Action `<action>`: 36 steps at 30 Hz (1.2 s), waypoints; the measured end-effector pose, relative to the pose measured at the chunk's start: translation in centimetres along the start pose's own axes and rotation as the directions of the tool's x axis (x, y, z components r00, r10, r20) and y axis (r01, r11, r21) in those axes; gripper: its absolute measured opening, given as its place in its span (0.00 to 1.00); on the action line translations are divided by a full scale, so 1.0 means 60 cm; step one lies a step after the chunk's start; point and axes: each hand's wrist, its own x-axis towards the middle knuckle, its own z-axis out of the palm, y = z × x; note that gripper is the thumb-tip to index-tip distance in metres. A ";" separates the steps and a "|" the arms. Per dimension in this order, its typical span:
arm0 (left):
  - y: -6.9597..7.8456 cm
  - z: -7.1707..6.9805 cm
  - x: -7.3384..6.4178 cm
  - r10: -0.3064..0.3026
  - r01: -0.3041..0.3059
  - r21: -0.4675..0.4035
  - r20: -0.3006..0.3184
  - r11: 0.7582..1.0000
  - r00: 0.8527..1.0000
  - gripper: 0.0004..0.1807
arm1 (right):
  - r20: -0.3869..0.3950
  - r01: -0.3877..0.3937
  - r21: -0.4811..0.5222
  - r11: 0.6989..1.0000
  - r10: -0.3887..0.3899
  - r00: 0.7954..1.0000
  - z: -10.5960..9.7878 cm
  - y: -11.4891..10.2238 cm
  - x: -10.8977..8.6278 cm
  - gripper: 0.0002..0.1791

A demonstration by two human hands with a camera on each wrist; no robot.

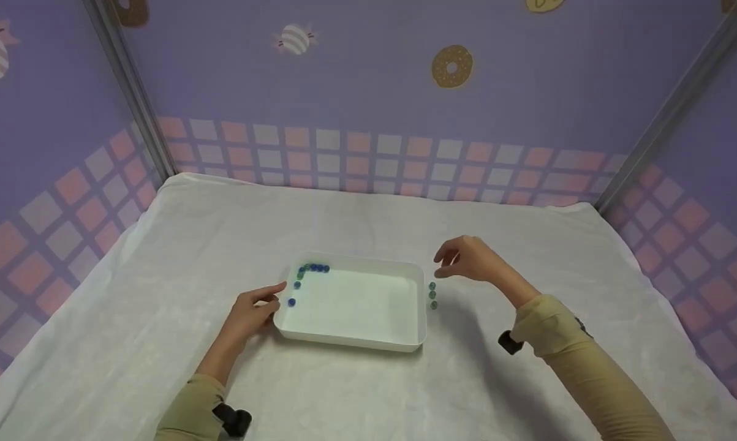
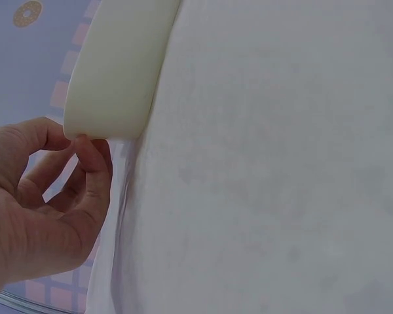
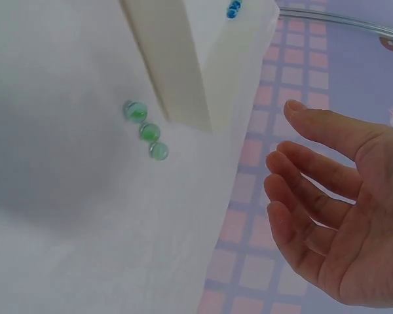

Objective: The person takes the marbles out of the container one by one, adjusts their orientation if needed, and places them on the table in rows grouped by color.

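Note:
A shallow white tray (image 1: 350, 338) sits on the white cloth. My left hand (image 1: 252, 313) holds its left end, with curled fingers and thumb right at the wall in the left wrist view. Inside, several blue and green marbles (image 1: 313, 267) line the far left corner, and one blue marble (image 1: 291, 302) lies apart along the left wall. Three green marbles (image 3: 150, 132) rest in a row on the cloth just outside the tray's right wall. Above and beyond them hovers my right hand (image 1: 469, 260), fingers loosely bent and apart, with nothing between them.
White cloth (image 1: 221, 220) covers the table. Purple walls (image 1: 368, 79) with a checkered band enclose the back and both sides, with grey posts (image 1: 136, 98) at the corners. Dark wrist cameras (image 1: 510, 342) sit at both sleeves.

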 end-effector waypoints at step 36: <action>0.002 0.004 0.000 0.003 -0.003 0.020 -0.012 1.000 1.000 0.24 | -0.081 0.018 0.154 0.988 -0.006 0.997 0.050 -0.124 0.197 0.15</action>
